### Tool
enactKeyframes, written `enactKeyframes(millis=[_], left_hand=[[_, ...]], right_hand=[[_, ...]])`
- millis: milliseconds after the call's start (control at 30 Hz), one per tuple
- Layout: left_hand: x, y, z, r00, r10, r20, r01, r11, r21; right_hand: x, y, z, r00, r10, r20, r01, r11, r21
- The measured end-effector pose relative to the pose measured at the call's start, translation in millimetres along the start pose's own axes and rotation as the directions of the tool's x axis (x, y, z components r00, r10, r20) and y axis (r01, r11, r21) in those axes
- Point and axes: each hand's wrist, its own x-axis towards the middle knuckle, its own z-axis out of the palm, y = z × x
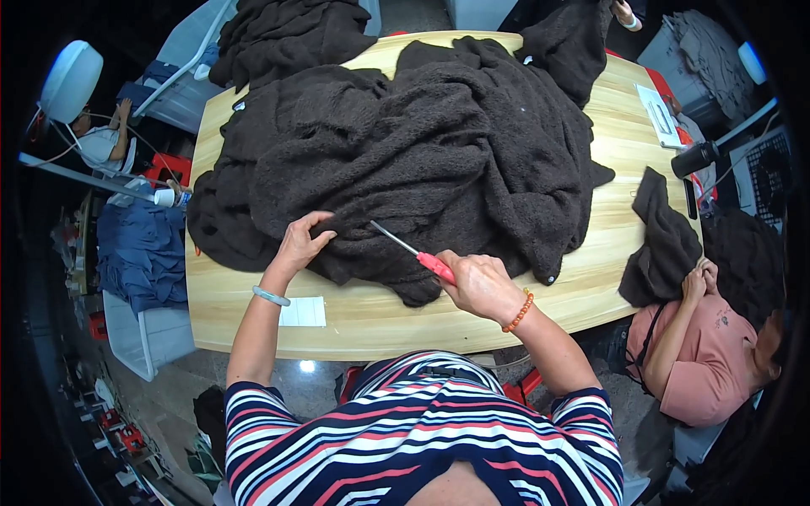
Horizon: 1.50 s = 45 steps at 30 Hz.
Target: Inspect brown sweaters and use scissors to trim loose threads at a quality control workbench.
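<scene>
A large heap of dark brown knitted fabric (405, 160) lies in folds in front of me. My left hand (304, 240) rests at its near left edge, thumb and index finger apart, with nothing visible between them. In my right hand (481, 282) is a red-handled tool (436, 267) with a thin metal shaft, gripped round the handle. Its shaft points up and left over the fabric, toward my left hand. Whether the tip touches the knit I cannot tell.
A pale wooden table (245, 329) bears the heap and a small white paper (302, 312). On the right, a person in pink (709, 354) handles another dark piece (662, 240). Blue garments (142, 244) fill a bin at left. Lamps (72, 82) stand at both sides.
</scene>
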Motion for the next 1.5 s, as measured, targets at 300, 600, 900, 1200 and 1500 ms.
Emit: enactKeyframes(millis=[300,600,900,1200,1500], left_hand=[[-10,-13,17,0.868,-0.421,0.265,0.433,0.377,-0.819],[-17,-6,13,0.792,-0.440,0.423,0.434,-0.081,-0.897],[18,65,44,0.958,0.283,-0.043,-0.269,0.943,0.196],[46,71,98,0.994,0.078,0.077,-0.056,0.966,-0.254],[3,25,83,0.926,-0.330,0.185,0.355,0.590,-0.725]], right_hand=[[-4,-34,5,0.979,-0.191,0.071,0.193,0.981,-0.017],[0,-32,13,0.989,-0.145,0.038,0.147,0.988,-0.055],[-32,5,4,0.994,-0.048,-0.097,0.053,0.997,0.051],[-59,20,-19,0.960,0.225,-0.168,-0.235,0.971,-0.042],[-46,0,-7,0.993,-0.016,0.116,0.015,1.000,0.011]])
